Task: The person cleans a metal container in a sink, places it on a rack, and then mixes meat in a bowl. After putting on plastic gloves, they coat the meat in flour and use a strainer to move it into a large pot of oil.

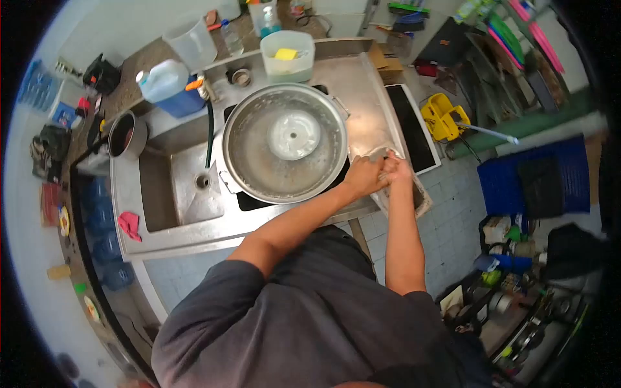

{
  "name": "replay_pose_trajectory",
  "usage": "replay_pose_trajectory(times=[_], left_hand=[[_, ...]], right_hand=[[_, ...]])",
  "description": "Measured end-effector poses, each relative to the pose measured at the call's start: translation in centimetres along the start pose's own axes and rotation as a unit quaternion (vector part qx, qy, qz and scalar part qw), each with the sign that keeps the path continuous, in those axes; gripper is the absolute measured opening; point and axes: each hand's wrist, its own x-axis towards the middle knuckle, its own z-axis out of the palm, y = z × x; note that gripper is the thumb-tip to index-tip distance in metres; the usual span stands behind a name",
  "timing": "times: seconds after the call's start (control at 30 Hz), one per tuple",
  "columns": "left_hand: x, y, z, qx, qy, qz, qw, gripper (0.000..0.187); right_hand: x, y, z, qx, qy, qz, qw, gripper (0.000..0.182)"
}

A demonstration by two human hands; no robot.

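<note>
My left hand (pixel 366 176) and my right hand (pixel 396 169) are close together over the right end of the steel counter. Both are closed on a whitish, crumpled cloth (pixel 380 152), partly hidden by the fingers. Just under my right hand a grey-white rectangular container (pixel 424 205) shows at the counter's edge, its inside mostly blocked by my forearm. Left of my hands sits a large round metal pan (pixel 249 174) with a pale disc (pixel 294 135) that has a hole in its middle.
Beyond the pan stands a translucent tub (pixel 288 68) with a yellow sponge (pixel 286 54). To the left are a sink (pixel 169 187), a blue-liquid jug (pixel 171 90), a metal pot (pixel 127 134) and a pink cloth (pixel 129 226). A yellow mop bucket (pixel 440 118) stands on the right floor.
</note>
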Motion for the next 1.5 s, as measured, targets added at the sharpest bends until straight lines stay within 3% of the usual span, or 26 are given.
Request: replay_pose_trajectory(times=[0.1, 0.17, 0.2, 0.3, 0.33, 0.37, 0.4, 0.43, 0.47, 0.53, 0.63, 0.77, 0.87, 0.97, 1.03, 1.1, 1.13, 1.23, 1.37, 1.43, 1.5], left_hand=[[1.8, -3.0, 3.3, 0.040, -0.069, -0.014, 0.997, 0.029], [3.3, -3.9, 4.1, 0.073, -0.112, -0.008, 0.991, 0.023], [3.8, -4.4, 4.8, 0.065, -0.059, 0.004, 0.996, 0.016], [5.4, -7.4, 6.0, 0.077, -0.096, 0.040, 0.992, 0.011], [5.7, -8.3, 6.3, 0.071, -0.088, 0.054, 0.992, 0.014], [5.6, -8.1, 4.4, 0.027, -0.059, 0.067, 0.996, 0.014], [5.6, -8.6, 4.3, 0.003, 0.003, 0.104, 0.995, 0.009], [5.7, -8.9, 4.6, -0.020, 0.068, 0.137, 0.988, 0.007], [5.7, -9.2, 4.6, -0.059, 0.065, 0.135, 0.987, 0.007], [5.5, -9.7, 4.6, -0.131, 0.057, 0.128, 0.982, 0.010], [6.2, -10.6, 4.5, -0.176, 0.041, 0.193, 0.964, 0.015], [6.0, -10.8, 3.5, -0.181, 0.033, 0.238, 0.954, 0.015], [5.5, -10.8, 2.5, -0.164, 0.019, 0.253, 0.953, 0.015], [5.4, -10.1, 1.7, -0.155, 0.057, 0.263, 0.951, 0.013], [5.4, -9.0, 1.2, -0.151, 0.109, 0.274, 0.944, 0.011], [4.6, -8.8, 1.8, -0.075, -0.058, 0.099, 0.991, 0.008], [4.2, -8.8, 2.2, -0.034, -0.140, 0.009, 0.990, 0.011], [3.8, -8.3, 3.4, -0.092, -0.113, -0.103, 0.984, 0.020], [3.0, -8.2, 4.8, -0.030, -0.138, -0.059, 0.988, 0.019], [2.4, -8.2, 5.4, 0.016, -0.126, -0.022, 0.992, 0.011], [2.1, -8.9, 5.4, -0.025, -0.081, 0.058, 0.995, 0.005]], right_hand=[[4.0, -0.9, -1.2, -0.015, 0.088, -0.026, 0.996, 0.023], [4.8, -1.4, -0.3, 0.047, 0.093, 0.024, 0.994, 0.027], [5.5, -1.7, -0.1, 0.075, 0.108, 0.040, 0.991, 0.028], [9.8, -2.6, -2.1, 0.166, 0.133, 0.105, 0.972, 0.031], [12.2, -3.1, -3.4, 0.203, 0.126, 0.132, 0.962, 0.031], [20.6, -2.3, -13.2, 0.221, 0.038, 0.142, 0.964, 0.029], [15.6, -3.0, -6.3, 0.274, 0.104, 0.168, 0.941, 0.030], [21.1, -2.2, -11.0, 0.227, 0.052, 0.187, 0.954, 0.030], [13.6, -2.8, -2.6, 0.234, 0.051, 0.198, 0.951, 0.028], [13.5, -2.8, -1.7, 0.178, 0.059, 0.170, 0.968, 0.026], [13.6, -2.9, -0.3, 0.142, 0.105, 0.146, 0.973, 0.022], [12.9, -2.2, 0.6, 0.100, 0.150, 0.101, 0.978, 0.020], [12.1, -1.9, 0.7, 0.144, 0.115, 0.118, 0.976, 0.018], [10.5, 0.5, 1.5, 0.044, 0.073, 0.010, 0.996, 0.017], [8.8, 1.6, 3.0, 0.068, 0.072, 0.008, 0.995, 0.017], [8.1, 2.1, 3.0, 0.083, 0.061, -0.009, 0.995, 0.018], [8.6, 2.5, 2.2, 0.084, 0.049, -0.024, 0.995, 0.018], [8.2, 3.1, 1.7, 0.075, 0.055, -0.067, 0.993, 0.017], [7.4, 3.0, 1.6, 0.095, 0.118, -0.075, 0.986, 0.019], [7.5, 2.1, 0.9, 0.125, 0.085, -0.011, 0.988, 0.021], [7.9, 1.1, 0.5, 0.155, 0.080, 0.046, 0.984, 0.023]])
